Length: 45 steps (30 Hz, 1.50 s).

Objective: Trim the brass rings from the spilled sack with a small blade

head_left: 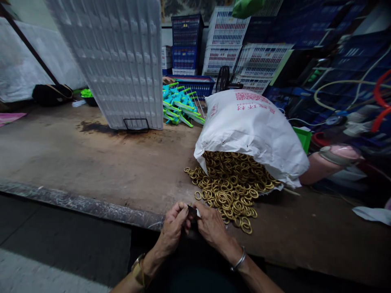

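Brown bench [143, 175], stacked crates [226, 26] far. At the near edge, my left hand [174, 224] and right hand [211, 225] both pinch a small dark piece [192, 211], too small to identify. Brass-coloured rings [227, 197] spill from a white sack [252, 126] just to the right; bumping that sack could send loose rings off the edge.

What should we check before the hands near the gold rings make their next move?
1. Rings close by: ok, a pile of gold rings lies just beyond the hands.
2. Sack mouth open: ok, the white sack lies on its side, facing the hands.
3. All rings inside: not ok, many have spilled onto the table.
4. Both hands free: not ok, left hand and right hand hold a small dark item between them.
5. Ring in the fingers: cannot tell, too small and hidden.
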Each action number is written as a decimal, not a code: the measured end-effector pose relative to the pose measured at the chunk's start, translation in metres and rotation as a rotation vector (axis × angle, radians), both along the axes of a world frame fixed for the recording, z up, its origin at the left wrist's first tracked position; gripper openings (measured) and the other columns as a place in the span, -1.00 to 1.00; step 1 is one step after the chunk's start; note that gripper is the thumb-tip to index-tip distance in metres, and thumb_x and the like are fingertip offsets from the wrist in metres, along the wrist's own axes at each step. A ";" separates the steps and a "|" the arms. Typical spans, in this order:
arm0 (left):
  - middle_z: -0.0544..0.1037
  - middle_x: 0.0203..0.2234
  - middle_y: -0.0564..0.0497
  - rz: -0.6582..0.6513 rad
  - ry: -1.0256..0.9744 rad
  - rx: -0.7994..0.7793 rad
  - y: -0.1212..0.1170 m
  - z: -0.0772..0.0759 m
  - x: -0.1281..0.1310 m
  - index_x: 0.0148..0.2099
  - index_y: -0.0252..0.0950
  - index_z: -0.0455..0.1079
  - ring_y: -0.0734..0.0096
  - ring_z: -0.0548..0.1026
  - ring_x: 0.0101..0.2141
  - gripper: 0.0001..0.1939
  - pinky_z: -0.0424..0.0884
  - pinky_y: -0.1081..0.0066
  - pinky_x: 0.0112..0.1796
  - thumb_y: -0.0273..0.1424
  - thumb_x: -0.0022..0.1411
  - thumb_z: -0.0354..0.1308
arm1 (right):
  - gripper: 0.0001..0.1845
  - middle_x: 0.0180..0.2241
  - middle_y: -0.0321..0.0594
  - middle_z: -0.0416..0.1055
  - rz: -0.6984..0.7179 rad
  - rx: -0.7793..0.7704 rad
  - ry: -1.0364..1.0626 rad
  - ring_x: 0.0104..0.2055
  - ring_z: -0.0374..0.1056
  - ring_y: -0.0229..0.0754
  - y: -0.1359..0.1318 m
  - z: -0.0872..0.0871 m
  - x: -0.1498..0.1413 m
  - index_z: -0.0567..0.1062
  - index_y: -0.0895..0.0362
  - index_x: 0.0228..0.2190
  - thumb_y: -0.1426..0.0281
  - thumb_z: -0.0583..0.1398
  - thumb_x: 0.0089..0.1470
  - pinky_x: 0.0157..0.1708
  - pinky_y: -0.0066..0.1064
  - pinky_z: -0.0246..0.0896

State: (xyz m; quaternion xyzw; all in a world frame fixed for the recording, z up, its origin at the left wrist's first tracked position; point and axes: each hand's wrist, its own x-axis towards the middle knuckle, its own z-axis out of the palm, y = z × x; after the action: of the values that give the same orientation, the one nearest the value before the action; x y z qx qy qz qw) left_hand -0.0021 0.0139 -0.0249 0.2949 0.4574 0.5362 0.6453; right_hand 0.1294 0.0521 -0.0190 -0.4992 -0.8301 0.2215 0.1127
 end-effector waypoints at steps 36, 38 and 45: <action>0.41 -0.52 0.05 0.113 -0.554 -0.306 0.002 0.005 -0.021 -0.54 -0.37 0.28 0.59 0.34 -0.56 -0.82 0.27 0.55 -0.58 -0.42 -0.06 0.23 | -0.83 -0.35 -0.10 0.41 -0.196 0.143 -0.272 -0.34 0.35 -0.13 0.044 0.009 -0.025 0.32 0.16 -0.29 0.48 -0.03 0.08 -0.41 -0.37 0.01; 0.41 -0.53 0.05 0.117 -0.537 -0.320 0.002 0.003 -0.021 -0.51 -0.37 0.29 0.58 0.35 -0.56 -0.82 0.26 0.56 -0.58 -0.41 -0.05 0.24 | -0.83 -0.32 -0.10 0.39 -0.196 0.141 -0.260 -0.32 0.33 -0.15 0.043 0.009 -0.025 0.31 0.17 -0.27 0.49 -0.01 0.06 -0.39 -0.39 0.00; 0.32 -0.61 0.18 0.086 -0.196 -0.198 0.010 0.008 -0.016 -0.27 -0.27 0.25 0.70 0.18 -0.70 -0.71 0.03 0.65 -0.70 -0.26 -0.02 0.21 | -0.82 -0.30 -0.24 0.35 -0.200 0.150 -0.173 -0.29 0.28 -0.21 0.039 0.010 -0.023 0.30 0.08 -0.28 0.49 0.03 0.01 -0.39 -0.44 -0.07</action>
State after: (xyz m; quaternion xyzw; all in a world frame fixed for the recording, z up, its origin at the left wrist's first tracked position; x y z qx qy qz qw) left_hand -0.0181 0.0241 -0.0166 0.1561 0.4549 0.5418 0.6893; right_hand 0.1062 0.0911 -0.0091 -0.5869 -0.7970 0.1026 0.0993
